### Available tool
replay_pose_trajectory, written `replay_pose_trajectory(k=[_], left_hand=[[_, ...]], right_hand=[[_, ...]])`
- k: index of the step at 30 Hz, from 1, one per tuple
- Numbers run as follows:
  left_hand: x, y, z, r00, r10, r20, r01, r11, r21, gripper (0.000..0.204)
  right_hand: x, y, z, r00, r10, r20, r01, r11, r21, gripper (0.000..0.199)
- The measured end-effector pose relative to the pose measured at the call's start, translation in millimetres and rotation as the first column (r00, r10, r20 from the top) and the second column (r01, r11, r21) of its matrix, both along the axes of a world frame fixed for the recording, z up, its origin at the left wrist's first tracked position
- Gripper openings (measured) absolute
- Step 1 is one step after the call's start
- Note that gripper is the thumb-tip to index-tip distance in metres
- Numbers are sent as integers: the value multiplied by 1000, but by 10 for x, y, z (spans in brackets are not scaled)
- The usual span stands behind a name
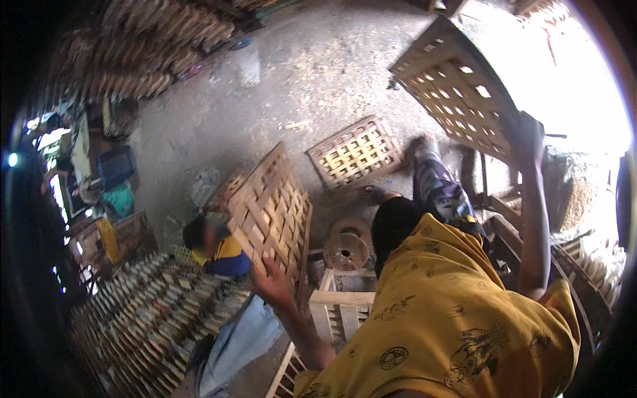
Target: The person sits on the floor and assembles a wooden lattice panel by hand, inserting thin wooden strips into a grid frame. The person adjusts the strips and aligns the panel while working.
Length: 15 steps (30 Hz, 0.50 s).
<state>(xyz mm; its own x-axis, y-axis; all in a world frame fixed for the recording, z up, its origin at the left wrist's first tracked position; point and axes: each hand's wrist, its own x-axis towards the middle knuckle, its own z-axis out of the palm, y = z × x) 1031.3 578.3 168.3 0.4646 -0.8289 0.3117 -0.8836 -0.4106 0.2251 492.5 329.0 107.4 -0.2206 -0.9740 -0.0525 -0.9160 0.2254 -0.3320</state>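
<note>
My left hand grips the near edge of a woven wooden lattice panel, with the thumb and fingers pressed on its frame. The panel stands tilted up on the left. On the right, my raised right hand is closed on the lower right edge of a second woven lattice panel. That panel is held up at a slant against the bright light, and many gaps show between its strips. A third lattice panel lies on the floor between the two, touched by neither hand.
A slatted wooden crate and a round wooden reel stand close by my body. Another person sits behind the left panel. Slatted wood is stacked at lower left and upper left. Chips litter the floor.
</note>
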Motion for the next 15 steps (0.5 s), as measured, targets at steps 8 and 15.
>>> replay_pose_trajectory(k=[8, 15], left_hand=[[-93, 33, 26, 995, 98, 1, -97, 986, 139, 30], [-507, -225, 277, 989, -106, 101, 76, 961, 266, 25]], right_hand=[[-125, 1052, -678, 990, -121, 69, 110, 982, 152, 31], [-623, 1717, -903, 990, -141, -11, 135, 920, 368, 28]])
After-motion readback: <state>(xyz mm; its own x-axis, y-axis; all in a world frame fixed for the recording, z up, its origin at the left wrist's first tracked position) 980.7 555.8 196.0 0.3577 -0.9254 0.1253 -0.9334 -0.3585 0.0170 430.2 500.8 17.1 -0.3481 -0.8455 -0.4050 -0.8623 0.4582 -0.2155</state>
